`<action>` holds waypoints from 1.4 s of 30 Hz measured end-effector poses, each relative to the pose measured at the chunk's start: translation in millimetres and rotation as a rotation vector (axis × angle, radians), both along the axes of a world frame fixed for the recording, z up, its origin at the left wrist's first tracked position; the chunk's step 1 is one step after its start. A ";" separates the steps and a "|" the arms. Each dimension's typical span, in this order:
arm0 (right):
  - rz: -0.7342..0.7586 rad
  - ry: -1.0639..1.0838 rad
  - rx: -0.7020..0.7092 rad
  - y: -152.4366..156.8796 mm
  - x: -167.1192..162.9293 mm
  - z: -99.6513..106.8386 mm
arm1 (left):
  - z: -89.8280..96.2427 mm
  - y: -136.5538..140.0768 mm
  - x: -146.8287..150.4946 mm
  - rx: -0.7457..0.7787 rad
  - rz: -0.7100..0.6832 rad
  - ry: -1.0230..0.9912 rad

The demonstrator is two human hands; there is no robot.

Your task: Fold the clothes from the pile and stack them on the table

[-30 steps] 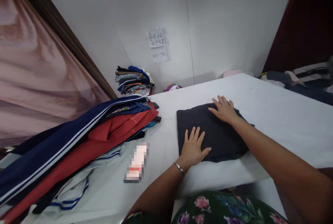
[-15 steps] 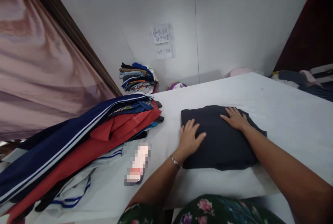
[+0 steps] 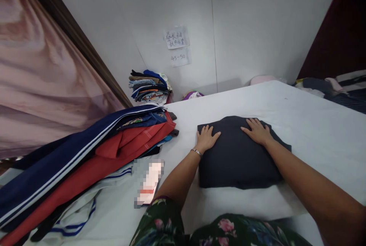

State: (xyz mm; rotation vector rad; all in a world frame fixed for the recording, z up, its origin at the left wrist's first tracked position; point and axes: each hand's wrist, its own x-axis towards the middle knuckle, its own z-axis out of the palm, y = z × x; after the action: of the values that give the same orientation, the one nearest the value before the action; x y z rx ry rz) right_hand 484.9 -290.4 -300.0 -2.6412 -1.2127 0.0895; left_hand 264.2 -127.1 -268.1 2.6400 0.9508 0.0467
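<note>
A dark, folded garment [image 3: 238, 158] lies flat on the white-covered table [image 3: 323, 139] before me; its exact kind does not show. Near its upper left corner, my left hand [image 3: 206, 139] rests flat with the fingers spread. My right hand [image 3: 257, 130] lies on the upper right part of the cloth, also open, palm down. Neither hand grips the fabric. A bracelet [image 3: 196, 151] circles my left wrist.
Loose clothes spread along the left, among them a red garment [image 3: 137, 137] and navy striped one [image 3: 85, 152]. A blurred phone-like object [image 3: 150, 183] lies beside them. Folded clothes [image 3: 150, 88] are stacked by the wall, below paper notes [image 3: 177, 37].
My left hand has slid up the garment toward its upper left corner. The right hand stays in nearly the same spot on the cloth. The view has shifted slightly.
</note>
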 end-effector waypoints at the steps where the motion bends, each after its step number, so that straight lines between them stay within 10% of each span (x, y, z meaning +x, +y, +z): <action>1: -0.003 -0.010 0.009 -0.3 -1.4 1.9 | 2.6 2.3 0.9 0.000 0.008 -0.011; 20: 0.384 0.080 -0.013 72.2 15.1 57.6 | 33.4 38.1 89.6 -0.068 -0.225 -0.023; 30: 0.264 0.135 -0.296 96.7 25.9 45.9 | 2.2 67.0 84.1 -0.121 -0.094 0.098; 42: 0.110 0.193 -0.289 82.8 54.6 27.9 | -9.5 59.8 81.7 -0.110 0.021 0.042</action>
State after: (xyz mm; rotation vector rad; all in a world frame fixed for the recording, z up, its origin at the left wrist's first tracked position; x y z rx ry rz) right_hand 539.5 -207.7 -272.0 -2.7199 -1.3653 0.5652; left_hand 345.9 -67.2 -277.6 2.5392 0.9662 -0.0549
